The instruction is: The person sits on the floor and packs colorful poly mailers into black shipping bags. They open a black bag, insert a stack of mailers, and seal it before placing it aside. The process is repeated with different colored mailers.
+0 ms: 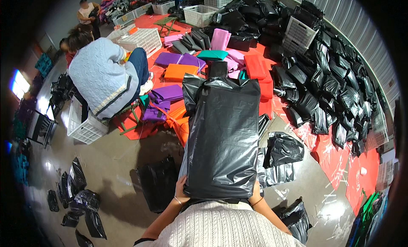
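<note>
A large, stuffed black plastic mailing bag (223, 136) is held up in front of my body, its lower end close to my cream knit sweater. My left hand (181, 191) grips the bag's lower left edge, with the fingers partly visible. At the opposite lower corner, my right hand (256, 193) clasps the side, most of its fingers hidden by the plastic. The bag's far end spreads into a loose flap at the upper left. Beyond it lie an orange folded bundle (180, 72) and purple folded bundles (165, 94).
A seated person in a light blue sweater (100, 73) is at the left, beside a white crate (85, 124). Filled black bags (331, 81) are heaped along the right wall. More black packages (78, 200) lie on the floor at left. Red sheeting (331, 162) covers floor at right.
</note>
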`<control>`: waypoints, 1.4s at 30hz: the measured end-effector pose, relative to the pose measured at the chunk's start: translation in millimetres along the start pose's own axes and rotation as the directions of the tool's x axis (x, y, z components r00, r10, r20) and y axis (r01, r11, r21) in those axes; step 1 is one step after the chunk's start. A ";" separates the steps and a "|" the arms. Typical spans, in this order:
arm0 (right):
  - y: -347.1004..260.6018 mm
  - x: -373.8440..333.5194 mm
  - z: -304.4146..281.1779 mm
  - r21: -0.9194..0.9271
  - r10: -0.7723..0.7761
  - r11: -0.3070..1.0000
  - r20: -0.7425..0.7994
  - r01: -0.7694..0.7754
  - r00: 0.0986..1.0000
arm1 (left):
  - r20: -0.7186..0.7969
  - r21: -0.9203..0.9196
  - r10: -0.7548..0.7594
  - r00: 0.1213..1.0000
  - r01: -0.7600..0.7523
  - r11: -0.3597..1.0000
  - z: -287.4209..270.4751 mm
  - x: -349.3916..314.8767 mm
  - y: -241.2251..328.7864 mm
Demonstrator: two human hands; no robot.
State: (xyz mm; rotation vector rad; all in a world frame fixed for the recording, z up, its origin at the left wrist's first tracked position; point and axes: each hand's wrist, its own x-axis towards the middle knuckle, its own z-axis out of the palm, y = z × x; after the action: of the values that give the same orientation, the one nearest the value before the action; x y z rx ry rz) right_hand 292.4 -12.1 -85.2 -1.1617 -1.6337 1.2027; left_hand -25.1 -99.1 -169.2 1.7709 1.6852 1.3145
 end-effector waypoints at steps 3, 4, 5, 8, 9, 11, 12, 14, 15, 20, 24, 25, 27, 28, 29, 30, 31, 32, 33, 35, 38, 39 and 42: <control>-20.9 14.3 0.8 0.225 0.018 0.974 -0.008 -0.015 1.000 | -0.041 0.013 0.065 0.997 -0.065 0.998 -2.3 28.8 20.4; -31.2 23.5 0.0 -0.120 -0.355 0.930 -0.052 0.347 0.934 | 0.005 -0.143 -0.082 0.997 0.082 0.986 -8.2 45.3 35.8; -42.8 35.6 -5.2 -0.221 -0.402 0.898 -0.060 0.381 0.913 | 0.061 -0.294 -0.193 0.979 0.202 0.934 -15.8 64.4 52.8; -76.5 93.2 -15.4 -0.217 -0.392 0.910 -0.167 0.354 0.905 | 0.127 -0.469 -0.138 0.982 0.182 0.864 -47.4 132.4 91.4; -84.2 129.4 -16.2 -0.040 -0.376 0.926 -0.199 0.376 0.905 | 0.108 -0.431 -0.051 0.993 0.093 0.898 -54.2 160.4 96.1; -95.5 202.8 -28.0 0.108 -0.302 0.946 -0.036 0.304 0.953 | -0.062 -0.316 0.177 0.982 -0.188 0.930 -55.4 223.8 92.1; -94.6 236.2 -27.6 0.217 -0.139 0.967 0.008 0.134 0.990 | -0.010 -0.292 0.125 0.992 -0.122 0.949 -60.5 262.1 81.3; -84.5 296.1 -29.9 0.045 -0.086 0.995 -0.001 0.086 0.996 | 0.021 0.090 0.115 0.993 -0.117 0.989 -68.3 321.3 53.6; -75.4 320.2 -27.4 0.228 0.136 0.966 -0.027 -0.126 0.990 | 0.123 0.105 -0.177 0.977 0.164 0.981 -69.3 345.4 37.5; -22.7 366.8 2.1 0.185 0.489 0.863 -0.063 -0.471 0.870 | 0.227 0.130 -0.705 0.672 0.696 0.706 -55.4 381.0 -32.4; -14.5 371.3 -11.4 0.058 0.466 0.884 -0.057 -0.463 0.883 | 0.241 0.152 -0.540 0.806 0.518 0.842 -50.0 382.4 -42.8; -16.4 372.1 -18.3 -0.040 0.475 0.878 -0.024 -0.476 0.879 | 0.259 0.247 -0.556 0.790 0.503 0.828 -51.8 386.2 -37.8; -19.2 372.1 -25.7 -0.173 0.392 0.907 0.013 -0.384 0.920 | 0.367 0.411 -0.567 0.738 0.418 0.810 -54.3 395.6 -20.9; -19.7 371.7 -27.5 -0.308 0.332 0.901 0.036 -0.305 0.943 | 0.409 0.494 -0.587 0.699 0.371 0.786 -55.5 399.9 -10.5; -19.0 370.9 -26.0 -0.412 0.208 0.894 0.031 -0.177 0.978 | 0.341 0.566 -0.519 0.784 0.269 0.779 -52.1 402.4 0.7; -17.2 369.5 -23.9 -0.497 0.050 0.867 0.023 -0.032 0.998 | 0.319 0.670 -0.431 0.844 0.121 0.732 -46.5 403.9 10.9; -14.9 368.3 -21.0 -0.484 0.026 0.875 0.016 -0.016 1.000 | 0.341 0.608 -0.506 0.792 0.225 0.762 -38.8 403.2 19.7; -12.5 367.5 -19.4 -0.454 0.000 0.891 -0.014 -0.007 1.000 | 0.360 0.560 -0.567 0.741 0.314 0.767 -30.9 401.5 25.6; -10.3 366.5 -19.9 -0.421 -0.027 0.907 -0.035 0.010 0.999 | 0.366 0.575 -0.517 0.774 0.248 0.780 -22.6 398.7 28.7; -8.9 367.0 -26.3 -0.376 0.054 0.925 -0.027 -0.060 0.998 | 0.317 0.624 -0.403 0.858 0.132 0.770 -9.6 395.4 27.8; -14.7 371.3 -44.9 -0.639 0.174 0.754 -0.029 -0.152 0.984 | 0.200 0.539 -0.398 0.895 0.239 0.808 -3.5 404.7 15.3; -17.0 373.3 -48.1 -0.707 0.178 0.692 -0.027 -0.144 0.984 | 0.196 0.514 -0.390 0.900 0.244 0.822 -0.8 407.4 11.5; -15.6 373.3 -45.1 -0.636 0.211 0.746 -0.057 -0.198 0.976 | 0.220 0.470 -0.308 0.926 0.176 0.865 7.8 410.6 4.8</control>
State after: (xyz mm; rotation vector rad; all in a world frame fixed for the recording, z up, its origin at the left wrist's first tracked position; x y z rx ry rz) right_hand 228.3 355.1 -32.9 -1.7963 -2.0511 0.7778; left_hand -76.2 279.6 -18.7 1.7894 2.0624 0.5516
